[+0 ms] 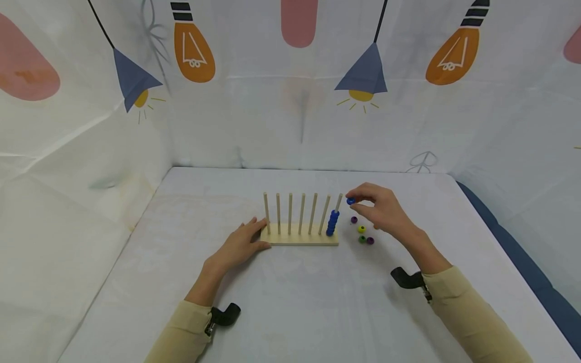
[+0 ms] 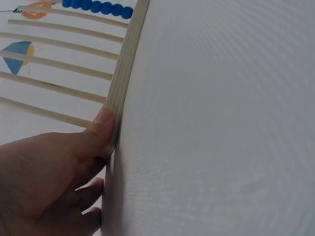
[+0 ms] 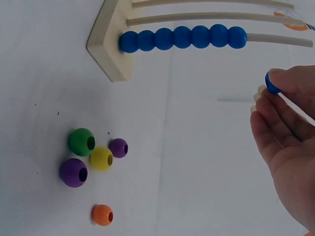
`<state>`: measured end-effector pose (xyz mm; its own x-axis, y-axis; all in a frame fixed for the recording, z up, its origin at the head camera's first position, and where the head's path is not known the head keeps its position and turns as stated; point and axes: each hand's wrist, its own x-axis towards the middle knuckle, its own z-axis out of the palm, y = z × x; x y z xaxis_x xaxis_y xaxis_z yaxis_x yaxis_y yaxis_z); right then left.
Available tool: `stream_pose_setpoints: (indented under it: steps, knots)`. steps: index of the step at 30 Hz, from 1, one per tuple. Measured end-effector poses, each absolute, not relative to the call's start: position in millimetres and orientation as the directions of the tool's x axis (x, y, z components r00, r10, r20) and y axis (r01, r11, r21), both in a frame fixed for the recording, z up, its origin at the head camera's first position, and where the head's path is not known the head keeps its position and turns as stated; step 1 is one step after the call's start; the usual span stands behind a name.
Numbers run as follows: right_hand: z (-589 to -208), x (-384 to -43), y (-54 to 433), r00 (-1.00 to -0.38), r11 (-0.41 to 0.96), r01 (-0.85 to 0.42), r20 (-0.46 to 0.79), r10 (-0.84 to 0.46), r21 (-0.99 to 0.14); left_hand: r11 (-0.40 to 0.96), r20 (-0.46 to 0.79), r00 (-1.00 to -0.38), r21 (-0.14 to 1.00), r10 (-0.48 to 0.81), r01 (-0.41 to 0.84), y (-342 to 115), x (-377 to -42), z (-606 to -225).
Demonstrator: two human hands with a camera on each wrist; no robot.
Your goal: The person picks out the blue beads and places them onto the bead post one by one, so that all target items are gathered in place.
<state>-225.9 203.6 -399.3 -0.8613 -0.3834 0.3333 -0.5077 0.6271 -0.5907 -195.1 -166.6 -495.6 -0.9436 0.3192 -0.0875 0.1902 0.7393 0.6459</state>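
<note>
A wooden peg rack with several upright pegs stands on the table. Blue beads are stacked on its rightmost peg, leaving the peg's top bare. My left hand grips the left end of the rack's base, its thumb along the front edge and the other fingers behind. Between thumb and forefinger, my right hand pinches a single blue bead, held just right of that peg's tip. Below this hand lie loose beads: purple, green, yellow and a second purple bead.
An orange bead lies apart from the other loose ones in the right wrist view. The white table meets a white printed cloth wall at the back. Something dark blue runs beyond the table's right edge.
</note>
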Motion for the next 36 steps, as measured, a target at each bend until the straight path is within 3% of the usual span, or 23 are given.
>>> stream_pose_setpoints:
  steps: [17,36]
  knots:
    - [-385.2,-219.8,195.3,-0.820,0.505,-0.570,0.416,-0.393,-0.648,0.741,-0.082,-0.943,0.642,0.324,0.199,-167.5,-195.6,-497.5]
    - [-370.2,-213.0,187.7,-0.760,0.433,-0.649,0.505,-0.410,-0.625,0.742,-0.079,-0.942,0.638,0.327,0.204,-166.8,-195.7,-497.9]
